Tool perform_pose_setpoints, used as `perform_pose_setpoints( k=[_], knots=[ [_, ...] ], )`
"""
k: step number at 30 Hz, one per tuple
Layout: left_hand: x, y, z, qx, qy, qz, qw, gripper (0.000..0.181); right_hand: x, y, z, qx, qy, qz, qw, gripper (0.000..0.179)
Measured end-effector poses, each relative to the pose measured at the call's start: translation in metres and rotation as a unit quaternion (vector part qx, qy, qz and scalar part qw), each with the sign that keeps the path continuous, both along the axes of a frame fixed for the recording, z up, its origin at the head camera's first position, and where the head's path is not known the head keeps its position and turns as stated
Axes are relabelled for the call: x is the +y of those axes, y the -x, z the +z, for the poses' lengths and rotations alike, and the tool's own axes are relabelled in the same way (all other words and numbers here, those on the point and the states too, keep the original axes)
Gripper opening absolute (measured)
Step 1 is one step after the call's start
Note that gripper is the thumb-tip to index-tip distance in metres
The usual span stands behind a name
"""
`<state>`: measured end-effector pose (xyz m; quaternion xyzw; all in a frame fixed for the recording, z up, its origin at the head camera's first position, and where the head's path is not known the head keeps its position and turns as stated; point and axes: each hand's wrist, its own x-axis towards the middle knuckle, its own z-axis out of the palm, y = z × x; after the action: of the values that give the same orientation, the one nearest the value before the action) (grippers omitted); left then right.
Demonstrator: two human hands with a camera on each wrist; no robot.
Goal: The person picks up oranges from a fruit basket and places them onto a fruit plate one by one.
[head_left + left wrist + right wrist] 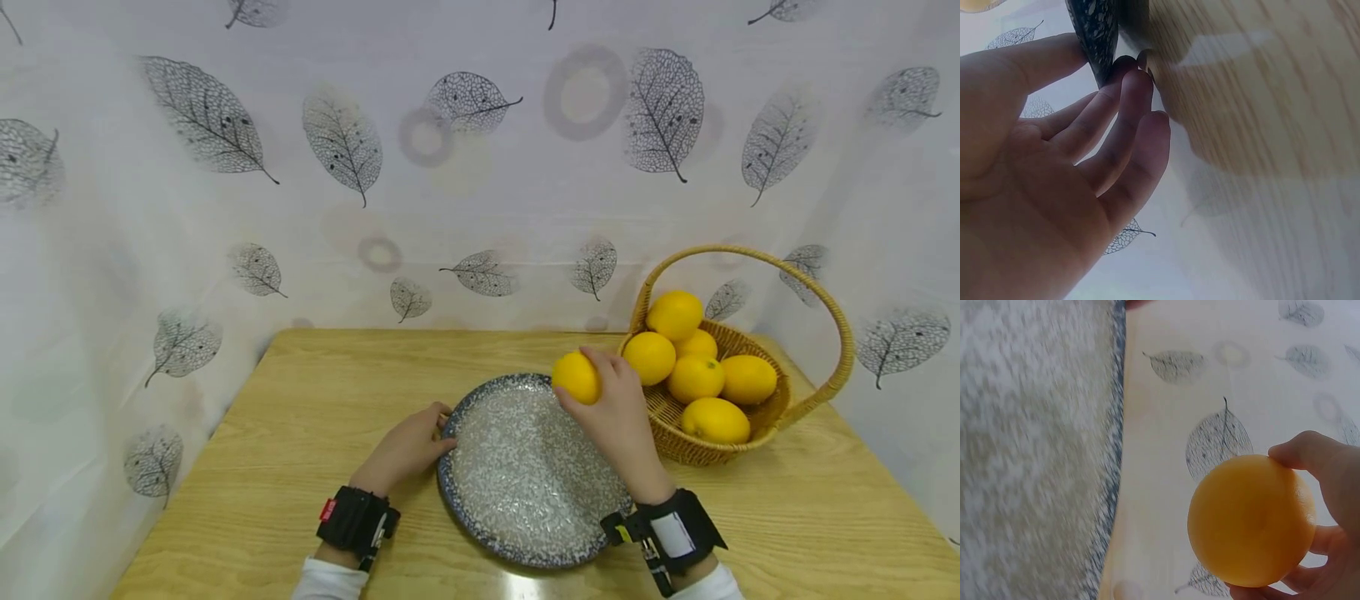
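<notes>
My right hand (621, 417) holds a yellow lemon (576, 377) above the far right part of a round speckled plate (525, 475). In the right wrist view, thumb and fingers grip the lemon (1250, 519) from one side, apart from the plate (1029, 450). At the plate's left edge, my left hand (405, 450) pinches the dark rim. The left wrist view shows the thumb on one face of the rim (1096, 37) and fingertips at the other. The plate's underside is mostly hidden.
A wicker basket (693, 452) with a tall arched handle stands right of the plate, with several lemons (696, 379) inside. Beneath everything is a wooden table (322, 392). A leaf-patterned cloth (480, 192) hangs behind the table and along its sides.
</notes>
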<state>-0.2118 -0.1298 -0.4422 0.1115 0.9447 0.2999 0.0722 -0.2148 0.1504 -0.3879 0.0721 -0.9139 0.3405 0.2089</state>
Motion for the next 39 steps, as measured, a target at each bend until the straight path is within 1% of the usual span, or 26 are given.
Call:
perform_pose_setpoints(
  k=[6, 12, 20, 22, 25, 28, 30, 34, 39],
  knots=[
    [0.002, 0.000, 0.002, 0.000, -0.003, 0.000, 1.0000, 0.046, -0.018, -0.002, -0.009, -0.017, 0.004, 0.031, 0.9994, 0.067],
    [0.003, 0.000, 0.003, -0.002, -0.004, -0.001, 1.0000, 0.046, -0.027, -0.002, -0.017, -0.035, 0.002, 0.043, 0.9984, 0.066],
    [0.004, -0.002, 0.002, 0.006, -0.001, -0.012, 0.9999, 0.046, -0.036, -0.005, -0.029, -0.056, 0.004, 0.054, 0.9969, 0.067],
    [0.004, -0.002, 0.002, 0.010, 0.000, -0.015, 0.9998, 0.046, -0.039, -0.006, -0.033, -0.067, 0.007, 0.057, 0.9961, 0.066],
    [0.004, -0.003, 0.002, 0.008, 0.000, -0.012, 0.9999, 0.046, -0.042, -0.008, -0.039, -0.094, 0.012, 0.065, 0.9934, 0.065],
    [0.004, -0.005, 0.003, 0.005, 0.001, -0.012, 0.9999, 0.047, -0.044, -0.010, -0.043, -0.116, 0.003, 0.074, 0.9904, 0.065],
    [0.004, -0.006, 0.003, 0.003, 0.001, -0.011, 0.9999, 0.046, -0.045, -0.010, -0.045, -0.121, -0.013, 0.079, 0.9893, 0.066],
    [0.003, -0.005, 0.003, 0.008, 0.005, -0.008, 0.9999, 0.046, -0.048, -0.010, -0.044, -0.114, -0.037, 0.086, 0.9890, 0.067],
    [0.001, -0.003, 0.002, 0.012, 0.007, -0.005, 0.9999, 0.046, -0.049, -0.009, -0.040, -0.117, -0.044, 0.088, 0.9883, 0.068]
  ],
)
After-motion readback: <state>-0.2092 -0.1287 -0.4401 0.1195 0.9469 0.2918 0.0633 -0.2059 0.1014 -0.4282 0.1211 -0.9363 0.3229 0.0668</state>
